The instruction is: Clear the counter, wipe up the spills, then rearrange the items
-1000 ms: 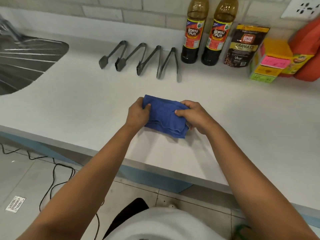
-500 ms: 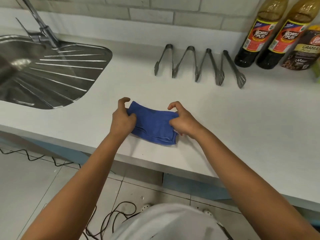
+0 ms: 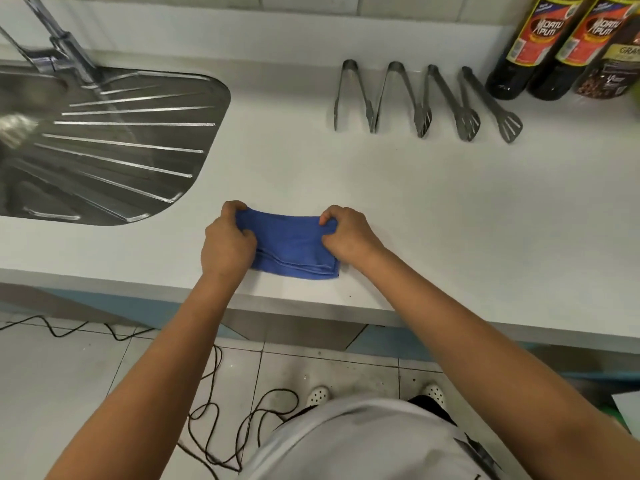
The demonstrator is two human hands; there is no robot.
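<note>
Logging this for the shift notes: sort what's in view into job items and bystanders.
In the job: blue cloth, gripped by left hand and right hand; counter; tongs; sauce bottles; granules pouch.

Just there: sink drainboard, faucet, floor cable.

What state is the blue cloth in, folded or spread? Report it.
Folded. The blue cloth shows stacked layers along its near edge, left hand and right hand gripping its ends.

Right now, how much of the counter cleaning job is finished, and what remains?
Looks done: the white counter shows no spills, and four metal tongs lie in a row beside two dark sauce bottles. In hand: the left hand and right hand grip the folded blue cloth. Left: probably only putting the cloth away.
</note>
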